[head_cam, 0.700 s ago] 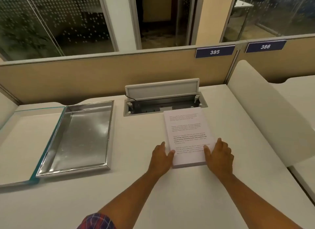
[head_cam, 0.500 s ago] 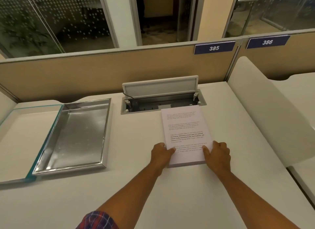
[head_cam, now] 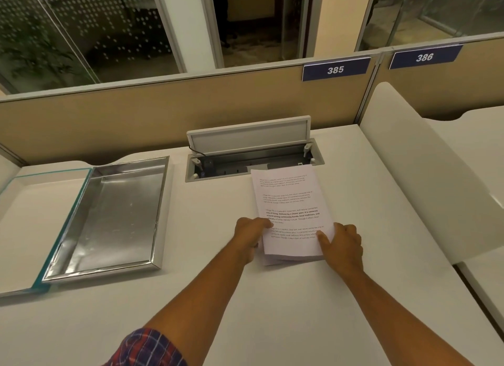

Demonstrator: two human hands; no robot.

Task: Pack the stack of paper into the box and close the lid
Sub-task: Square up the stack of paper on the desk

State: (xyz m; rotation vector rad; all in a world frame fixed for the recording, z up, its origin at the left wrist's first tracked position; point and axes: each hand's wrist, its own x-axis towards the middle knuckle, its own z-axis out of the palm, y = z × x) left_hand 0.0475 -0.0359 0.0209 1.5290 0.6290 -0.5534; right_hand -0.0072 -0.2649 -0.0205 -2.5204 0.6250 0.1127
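Compared with a moment ago, your grip on the stack of paper point(head_cam: 290, 210) has changed. Earlier both hands lay fairly flat against its near corners; now your left hand point(head_cam: 251, 236) has curled in, thumb on top of the left edge and the other fingers tucked underneath it, so it's clamped on the stack. Your right hand point(head_cam: 344, 245) is doing the same on the right edge, thumb point(head_cam: 321, 236) pressed on the printed top sheet, fingers bent around the side. The near end of the stack looks a bit raised off the desk point(head_cam: 272, 311) now, with the lower sheets fanning out slightly below the top ones; the far end reaches right up to the open cable hatch point(head_cam: 253, 153).

The stack hasn't gone anywhere otherwise, it's at the same spot on the desk, well apart from the box point(head_cam: 109, 215), which sits open over on your left with its shiny silver tray showing and the teal-edged lid point(head_cam: 35, 221) flipped out flat beside it. Nothing's in the box yet.
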